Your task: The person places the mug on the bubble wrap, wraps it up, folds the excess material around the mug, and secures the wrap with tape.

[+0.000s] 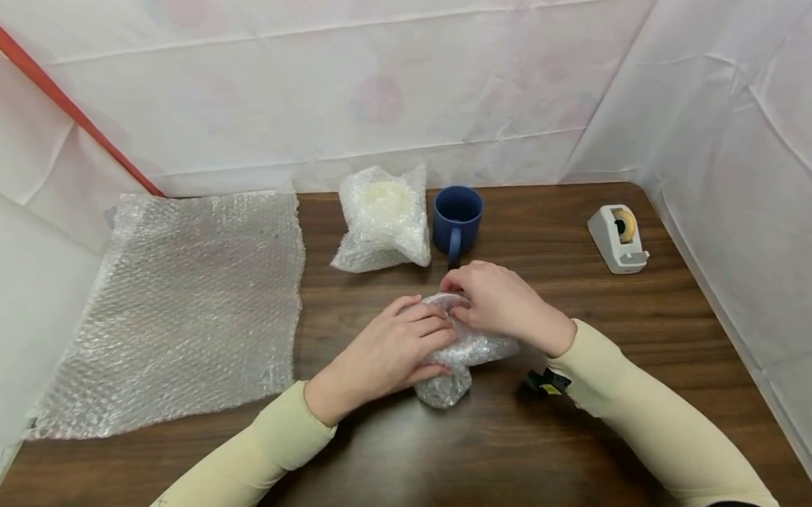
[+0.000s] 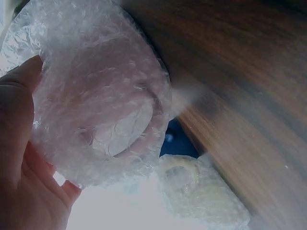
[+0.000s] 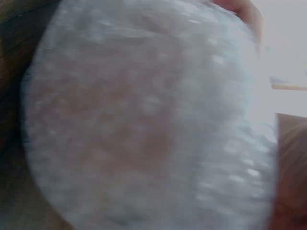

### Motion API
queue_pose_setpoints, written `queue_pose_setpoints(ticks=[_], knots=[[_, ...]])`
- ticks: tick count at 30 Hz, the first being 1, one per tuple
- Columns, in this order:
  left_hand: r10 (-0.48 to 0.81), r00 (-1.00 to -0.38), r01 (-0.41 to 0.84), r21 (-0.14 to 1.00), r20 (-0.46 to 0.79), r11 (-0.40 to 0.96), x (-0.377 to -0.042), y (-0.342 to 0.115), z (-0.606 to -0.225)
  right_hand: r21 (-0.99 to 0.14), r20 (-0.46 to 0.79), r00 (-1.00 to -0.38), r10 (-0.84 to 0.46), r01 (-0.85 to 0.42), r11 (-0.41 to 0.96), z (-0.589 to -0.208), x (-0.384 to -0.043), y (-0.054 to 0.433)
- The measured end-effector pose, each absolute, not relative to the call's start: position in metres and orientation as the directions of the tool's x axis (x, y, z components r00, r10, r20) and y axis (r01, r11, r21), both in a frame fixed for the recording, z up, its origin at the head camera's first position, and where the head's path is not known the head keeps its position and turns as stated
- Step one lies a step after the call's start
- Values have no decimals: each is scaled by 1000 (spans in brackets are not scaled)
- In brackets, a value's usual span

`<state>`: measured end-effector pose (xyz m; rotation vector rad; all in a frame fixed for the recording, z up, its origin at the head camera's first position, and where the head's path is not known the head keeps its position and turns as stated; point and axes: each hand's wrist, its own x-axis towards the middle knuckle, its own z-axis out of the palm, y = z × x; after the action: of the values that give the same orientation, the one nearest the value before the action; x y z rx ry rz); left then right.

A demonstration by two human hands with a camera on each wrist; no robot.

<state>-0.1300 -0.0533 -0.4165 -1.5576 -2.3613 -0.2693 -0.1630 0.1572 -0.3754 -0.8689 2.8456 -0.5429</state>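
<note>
A: Step?
B: Prob. wrapping: bundle (image 1: 474,349) sits just this side of mug (image 1: 457,219). L hand (image 1: 402,346) grips it, fingers a bit apart; R hand (image 1: 499,298) pinches its edge.
A: Next?
B: Prob. needs L steady, R folding it snug.

two bundles (image 1: 480,349) (image 1: 385,218); one mug (image 1: 464,228), sheet (image 1: 194,308), dispenser (image 1: 612,248)

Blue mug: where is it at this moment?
In the head view, the blue mug stands near the far edge of the table, just right of the rear bubble-wrapped bundle and left of the tape dispenser.
</note>
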Motion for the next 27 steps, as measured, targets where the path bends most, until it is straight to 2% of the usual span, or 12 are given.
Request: queue_pose_setpoints(ticks=[5,11,23,27], knots=[[867,-338,927,-32,368,374,-131,-53,-416,-358,-117,-800,-588,-519,777,-367,-168,154],[844,-304,929,-61,441,366,-130,-56,-419,-335,-142,-810,-569,-502,798,-363,-171,145],[810,-383,908,20,445,418,-122,-63,-409,-386,-74,-850,-521,-457,801,-368,-175,142],[793,-430,888,45,432,457,-119,-71,-402,-408,-67,-851,-522,-454,792,-370,-174,145]])
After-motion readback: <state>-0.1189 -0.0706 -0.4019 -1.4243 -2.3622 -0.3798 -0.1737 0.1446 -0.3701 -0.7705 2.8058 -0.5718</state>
